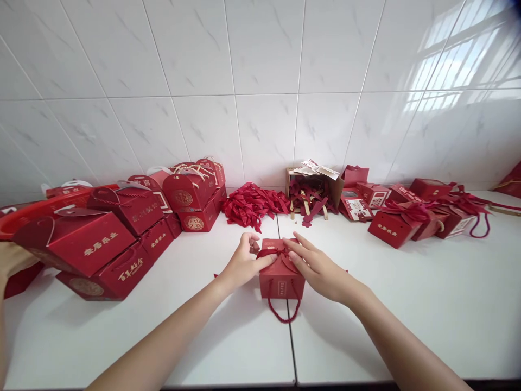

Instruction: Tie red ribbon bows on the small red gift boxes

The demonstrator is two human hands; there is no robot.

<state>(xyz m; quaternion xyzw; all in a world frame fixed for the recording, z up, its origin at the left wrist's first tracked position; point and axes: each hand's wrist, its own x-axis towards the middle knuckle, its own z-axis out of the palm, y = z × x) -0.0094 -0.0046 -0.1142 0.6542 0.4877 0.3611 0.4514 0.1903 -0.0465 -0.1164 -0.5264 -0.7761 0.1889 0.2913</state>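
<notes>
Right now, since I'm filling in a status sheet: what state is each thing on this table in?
Centre red box: upright, top folded over
Ribbon: across the box's top, knot unclear
Cord handle: looped down in front
Loose ribbons: tangled pile
Carton: open, filled
Left boxes: stacked
Nearest right box: closed
Left hand: thumb on ribbon
Right hand: fingers spread

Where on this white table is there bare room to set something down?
Bare white tabletop shows right of the right hand, in front of the right-side boxes, and at front left, between the stacked boxes and left forearm. The wall side is crowded, especially around the ribbon pile.
</notes>
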